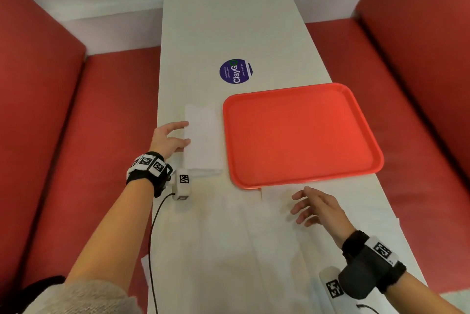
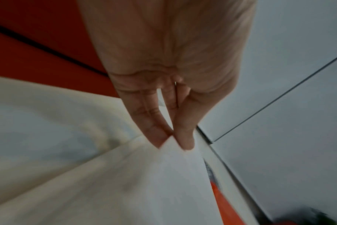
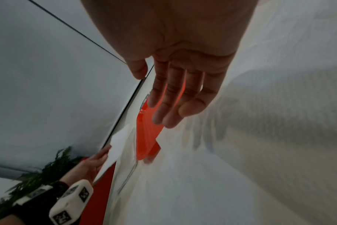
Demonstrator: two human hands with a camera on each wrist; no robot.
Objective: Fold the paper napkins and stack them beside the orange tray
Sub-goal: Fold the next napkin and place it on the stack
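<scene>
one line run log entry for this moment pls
left hand: pinches folded white paper napkin | napkin: left of orange plastic tray | right hand: open, empty, near tray's front edge

Both forearms are bare. Behind the left hand (image 1: pixel 169 138) a black wrist strap (image 1: pixel 147 173) carries a row of white tiles (image 1: pixel 148 162) printed with black square codes; a white block (image 1: pixel 181 185) with the same codes hangs on its thumb side, and a thin black cable (image 1: pixel 152 232) runs back along the arm. A fuzzy grey sleeve (image 1: pixel 84 298) is pushed up by the elbow. Behind the right hand (image 1: pixel 319 208) sits a wider black band (image 1: pixel 366 262) with a coded white tile (image 1: pixel 382 250) and a coded white block (image 1: pixel 332 285)
</scene>
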